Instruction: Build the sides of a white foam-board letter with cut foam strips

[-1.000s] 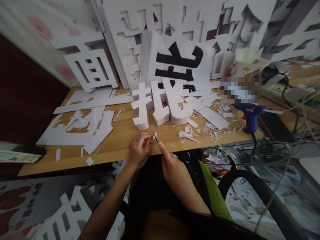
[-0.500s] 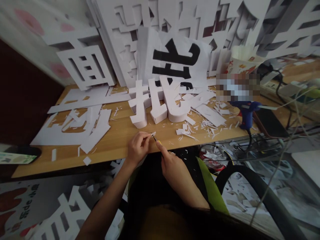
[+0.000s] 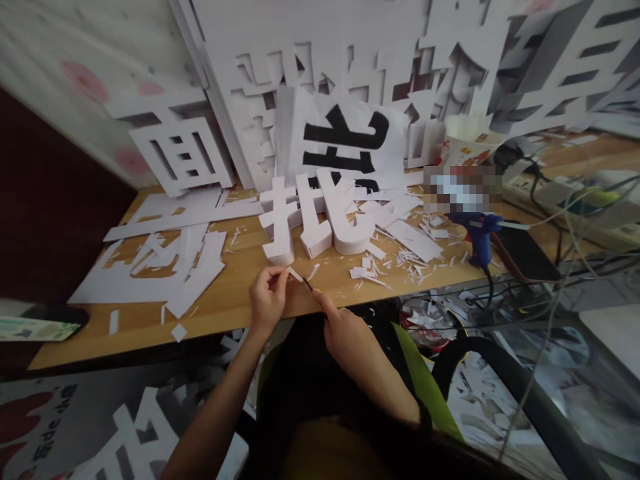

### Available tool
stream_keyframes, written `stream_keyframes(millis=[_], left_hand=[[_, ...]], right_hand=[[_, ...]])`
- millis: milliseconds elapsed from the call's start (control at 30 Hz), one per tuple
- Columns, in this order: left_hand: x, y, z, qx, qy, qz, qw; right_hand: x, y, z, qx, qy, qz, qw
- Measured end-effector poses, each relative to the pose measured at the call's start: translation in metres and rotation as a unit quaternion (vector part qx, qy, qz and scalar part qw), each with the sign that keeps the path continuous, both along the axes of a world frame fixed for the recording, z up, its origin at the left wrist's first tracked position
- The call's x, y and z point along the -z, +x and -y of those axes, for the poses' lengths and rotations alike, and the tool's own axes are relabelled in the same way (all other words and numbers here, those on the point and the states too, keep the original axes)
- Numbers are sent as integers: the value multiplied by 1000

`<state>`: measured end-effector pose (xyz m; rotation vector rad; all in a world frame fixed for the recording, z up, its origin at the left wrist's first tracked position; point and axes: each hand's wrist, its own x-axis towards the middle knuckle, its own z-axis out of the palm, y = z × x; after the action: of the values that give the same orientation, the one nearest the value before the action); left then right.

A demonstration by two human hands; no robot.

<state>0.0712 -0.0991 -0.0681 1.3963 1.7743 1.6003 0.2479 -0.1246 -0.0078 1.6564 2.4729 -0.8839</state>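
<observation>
My left hand (image 3: 267, 298) pinches a small white paper strip (image 3: 295, 274) just above the front edge of the wooden table (image 3: 235, 287). My right hand (image 3: 341, 328) is closed around a small craft knife (image 3: 309, 286), whose blade tip points at the strip. Both hands are close together near the table's middle front. Behind them stands a white three-dimensional foam character (image 3: 313, 217).
White cut-out sheets (image 3: 165, 263) lie on the left of the table; paper scraps (image 3: 395, 257) are scattered on the right. A blue glue gun (image 3: 477, 233) stands at the right with cables beyond. Large white character boards (image 3: 183, 150) lean against the wall. A black phone (image 3: 53, 317) lies far left.
The strip in my left hand now sticks out longer toward the right, and another scrap lies on the table. The view has shifted slightly; both hands stay in nearly the same place.
</observation>
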Motion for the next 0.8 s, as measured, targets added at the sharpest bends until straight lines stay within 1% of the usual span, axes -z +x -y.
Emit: stream_keyframes(millis=[100, 167, 200, 267, 333, 400, 467, 533, 567, 667, 733, 800], left_hand=[[-1, -3, 1, -17, -16, 96, 995], [-6, -4, 4, -15, -27, 138, 990], [-9, -4, 7, -10, -32, 158, 987], [-17, 0, 12, 11, -48, 198, 979], [-26, 8, 18, 38, -73, 242, 967], [-33, 19, 22, 61, -102, 267, 956], [-39, 30, 25, 77, -119, 268, 953], [-43, 37, 27, 89, -123, 236, 960], [-46, 39, 28, 102, -117, 206, 966], [-55, 36, 26, 174, -90, 67, 978], [-61, 30, 23, 220, -76, -40, 972], [-65, 24, 18, 233, -65, -131, 962]], right_hand=[[3, 10, 1, 27, -19, -82, 996], [4, 19, 2, 53, -33, -177, 982], [5, 22, 2, 79, -41, -229, 969], [6, 25, 1, 149, -57, -321, 933], [8, 21, -2, 215, -64, -382, 897], [11, 13, -5, 252, -78, -429, 864], [13, 3, -7, 274, -104, -474, 830], [15, -3, -9, 297, -119, -505, 802], [15, -4, -10, 307, -116, -512, 794], [12, -3, -17, 303, -94, -518, 795], [8, -2, -24, 282, -97, -523, 798], [5, -3, -33, 265, -125, -533, 794]])
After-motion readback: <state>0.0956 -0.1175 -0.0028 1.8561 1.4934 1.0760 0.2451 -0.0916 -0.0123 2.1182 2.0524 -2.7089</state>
